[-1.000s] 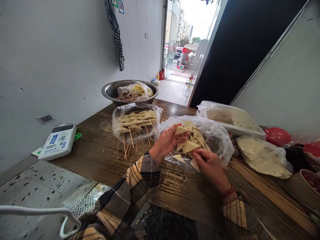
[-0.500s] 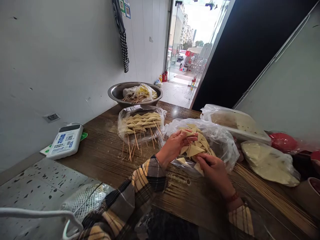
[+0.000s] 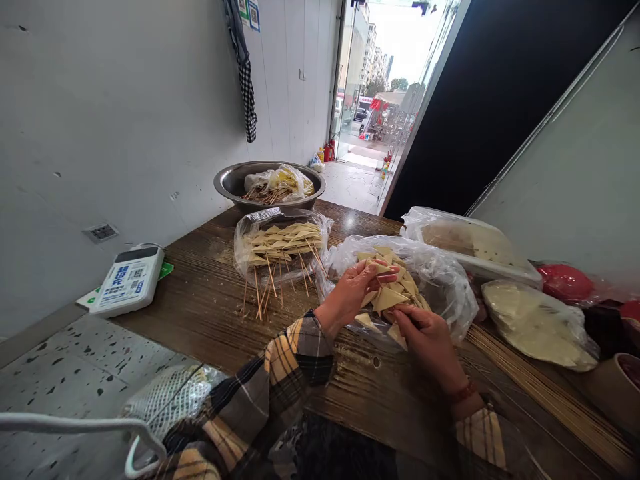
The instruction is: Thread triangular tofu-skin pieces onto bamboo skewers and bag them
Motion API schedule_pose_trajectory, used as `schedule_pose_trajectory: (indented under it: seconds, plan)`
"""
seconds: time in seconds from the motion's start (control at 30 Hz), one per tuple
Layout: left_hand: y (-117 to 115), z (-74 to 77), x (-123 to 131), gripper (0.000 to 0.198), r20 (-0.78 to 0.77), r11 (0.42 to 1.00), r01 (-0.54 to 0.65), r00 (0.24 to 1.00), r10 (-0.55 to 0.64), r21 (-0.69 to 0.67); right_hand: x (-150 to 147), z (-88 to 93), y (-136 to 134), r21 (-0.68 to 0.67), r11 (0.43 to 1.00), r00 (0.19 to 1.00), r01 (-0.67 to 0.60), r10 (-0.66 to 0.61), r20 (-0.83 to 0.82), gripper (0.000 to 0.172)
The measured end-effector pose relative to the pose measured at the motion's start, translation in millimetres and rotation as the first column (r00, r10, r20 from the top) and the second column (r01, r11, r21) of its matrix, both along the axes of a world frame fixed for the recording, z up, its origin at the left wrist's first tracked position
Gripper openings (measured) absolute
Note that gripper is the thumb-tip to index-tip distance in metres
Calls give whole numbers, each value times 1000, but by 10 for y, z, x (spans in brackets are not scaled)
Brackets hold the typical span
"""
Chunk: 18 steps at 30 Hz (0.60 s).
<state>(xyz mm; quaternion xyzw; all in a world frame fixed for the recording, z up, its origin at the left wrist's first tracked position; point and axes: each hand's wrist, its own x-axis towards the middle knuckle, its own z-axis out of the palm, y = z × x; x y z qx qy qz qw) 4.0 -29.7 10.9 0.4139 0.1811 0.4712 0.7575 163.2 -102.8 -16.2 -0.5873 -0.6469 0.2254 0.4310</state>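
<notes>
Between thumb and fingers, my left hand (image 3: 345,295) holds a folded, pale yellow tofu-skin piece (image 3: 382,269). My right hand (image 3: 429,339) is closed in a pinch just below and to the right, on what looks like a thin bamboo skewer, mostly hidden by the fingers. Under both hands, a heap of cut tofu-skin triangles (image 3: 406,283) lies in an open clear plastic bag (image 3: 450,293). Farther left, finished tofu-skin skewers (image 3: 287,241) lie stacked in another clear bag, their sticks pointing toward me.
A steel basin (image 3: 227,189) with bagged skewers stands at the back. Loose bamboo skewers (image 3: 545,390) lie at right, beside a bag of pale sheets (image 3: 537,327) and a clear plastic tub (image 3: 470,243). A white scale (image 3: 129,283) sits at the table's left edge (image 3: 150,340).
The view has shifted very slightly. Both hands keep nearly the same place and hold, with the left fingers moved a little on the tofu-skin piece.
</notes>
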Motion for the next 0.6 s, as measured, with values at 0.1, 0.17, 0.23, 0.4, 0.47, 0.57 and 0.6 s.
schedule_pose_trajectory:
  seconds: [0.1, 0.17, 0.23, 0.4, 0.47, 0.57, 0.6]
  plan:
    - [-6, -2, 9, 30, -2, 1000, -2, 1000, 2, -13, -10, 15, -5, -1, 1000, 1000, 0, 0, -11, 29]
    - [-10, -4, 15, 30, 0, 1000, -5, 1000, 5, -19, -15, 23, -4, 1, 1000, 1000, -5, 5, -14, 29]
    - [-14, -5, 19, 30, 1, 1000, -10, 1000, 10, -19, -17, 26, -4, 7, 1000, 1000, -8, 8, -15, 29]
    - [-26, -5, 28, 32, -15, 1000, -15, 1000, 15, -11, -31, 9, -14, 18, 1000, 1000, 10, -10, -13, 30]
    - [-25, -10, 32, 32, -17, 1000, -16, 1000, 16, -9, -44, 4, -18, 18, 1000, 1000, 17, -17, -13, 29]
    - [-19, -24, 45, 31, -30, 999, -35, 999, 35, 5, -62, 7, -19, 17, 1000, 1000, 20, -20, -11, 29]
    - [-17, -30, 52, 31, -36, 999, -41, 999, 41, 10, -66, 9, -18, 15, 1000, 1000, 22, -22, -11, 29]
